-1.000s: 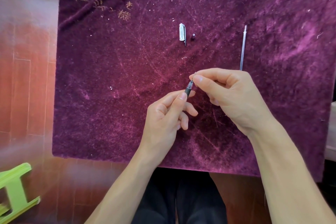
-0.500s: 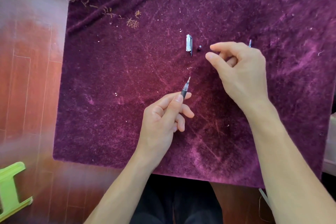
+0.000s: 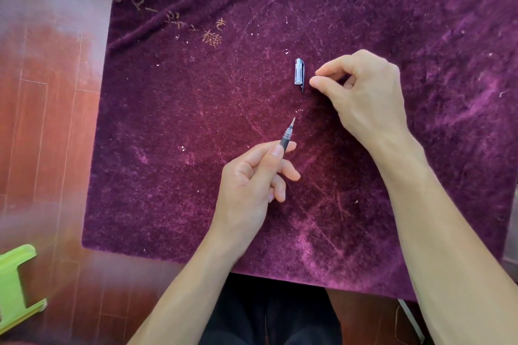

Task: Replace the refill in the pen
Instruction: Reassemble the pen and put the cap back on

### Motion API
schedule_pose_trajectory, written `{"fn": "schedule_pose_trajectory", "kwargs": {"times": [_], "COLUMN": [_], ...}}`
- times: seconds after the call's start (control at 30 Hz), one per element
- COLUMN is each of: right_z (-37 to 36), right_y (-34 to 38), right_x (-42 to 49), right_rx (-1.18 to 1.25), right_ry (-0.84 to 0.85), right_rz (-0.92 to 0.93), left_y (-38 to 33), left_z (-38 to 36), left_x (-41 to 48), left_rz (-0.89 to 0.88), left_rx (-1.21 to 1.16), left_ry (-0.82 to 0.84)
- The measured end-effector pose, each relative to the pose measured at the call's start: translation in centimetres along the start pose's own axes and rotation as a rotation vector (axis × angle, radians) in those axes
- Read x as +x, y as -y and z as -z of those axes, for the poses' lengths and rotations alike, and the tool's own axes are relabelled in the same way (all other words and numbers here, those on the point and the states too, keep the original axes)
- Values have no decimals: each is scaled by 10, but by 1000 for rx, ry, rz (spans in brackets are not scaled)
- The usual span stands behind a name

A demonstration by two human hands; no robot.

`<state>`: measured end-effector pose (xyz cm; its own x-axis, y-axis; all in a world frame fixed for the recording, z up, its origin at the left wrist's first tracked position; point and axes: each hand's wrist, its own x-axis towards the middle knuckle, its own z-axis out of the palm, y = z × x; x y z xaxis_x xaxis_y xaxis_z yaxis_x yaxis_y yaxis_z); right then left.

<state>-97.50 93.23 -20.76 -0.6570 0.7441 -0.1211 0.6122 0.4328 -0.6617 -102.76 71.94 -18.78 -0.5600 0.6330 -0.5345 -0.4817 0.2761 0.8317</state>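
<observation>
Purple velvet cloth [image 3: 196, 120] carries the clear pen cap [image 3: 299, 72], the landmark here. The right hand [image 3: 364, 98] has left the pen tip and now sits just right of the cap, thumb and forefinger nearly pressed together; whether they pinch the small tip piece I cannot tell. Below the cap, the left hand [image 3: 252, 176] pinches the pen [image 3: 287, 136], refill point exposed. Recapping looks close.

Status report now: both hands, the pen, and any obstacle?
Left hand grips grey-barrelled pen, tip up. Right hand pinching beside clear plastic cap; contents hidden. Purple velvet cloth: no obstacle.
</observation>
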Motion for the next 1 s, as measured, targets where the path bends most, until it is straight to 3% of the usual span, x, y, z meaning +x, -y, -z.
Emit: {"fn": "schedule_pose_trajectory", "kwargs": {"times": [0.13,0.3,0.43,1.0], "right_z": [4,8,6,5], "right_y": [-1,-1,-4,1], "right_x": [-7,-39,-66,-96], "right_rx": [117,674,909,985], "right_ry": [-15,33,158,188], "right_rz": [-62,-264,-356,-339], "left_y": [0,-3,-5,7], "left_z": [0,-3,-6,-6], "left_x": [1,1,0,-15], "left_rz": [0,2,-13,-16], "left_rx": [7,16,47,76], "left_ry": [3,13,21,74]}}
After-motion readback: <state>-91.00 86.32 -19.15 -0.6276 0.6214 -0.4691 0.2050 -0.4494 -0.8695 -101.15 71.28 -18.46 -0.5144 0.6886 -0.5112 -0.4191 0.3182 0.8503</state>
